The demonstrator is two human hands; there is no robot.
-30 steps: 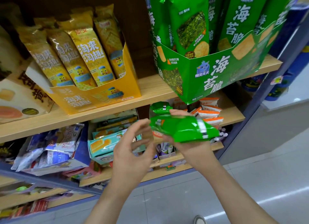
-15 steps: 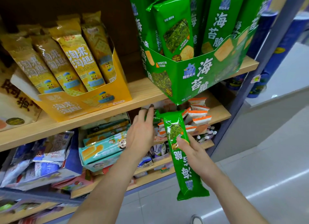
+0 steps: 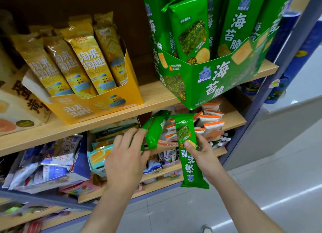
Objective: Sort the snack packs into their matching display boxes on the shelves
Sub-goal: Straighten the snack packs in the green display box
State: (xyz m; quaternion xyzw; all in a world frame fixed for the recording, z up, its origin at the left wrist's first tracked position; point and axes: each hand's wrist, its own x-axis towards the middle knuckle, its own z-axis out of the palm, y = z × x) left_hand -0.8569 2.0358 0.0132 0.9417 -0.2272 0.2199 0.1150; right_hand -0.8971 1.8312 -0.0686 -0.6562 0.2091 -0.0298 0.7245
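**Q:** Status of the left grip?
**A:** Grasping. Fingers and thumb pinch the lower end of a green seaweed pack. The pack tilts up and to the right, below the front edge of the upper shelf.

**Q:** Status of the right grip?
**A:** Grasping. It holds a second green pack near mid-length, thumb on the printed face. The pack hangs almost upright, print inverted, in front of the orange-and-white packs on the lower shelf.

**Q:** Spacing of the two packs?
**A:** Just beside each other, top ends close; contact cannot be confirmed.

**Q:** Location of the matching box?
**A:** The green display box stands at the right end of the upper shelf, one corner overhanging the front edge, directly above both packs. The yellow display box stands to its left.
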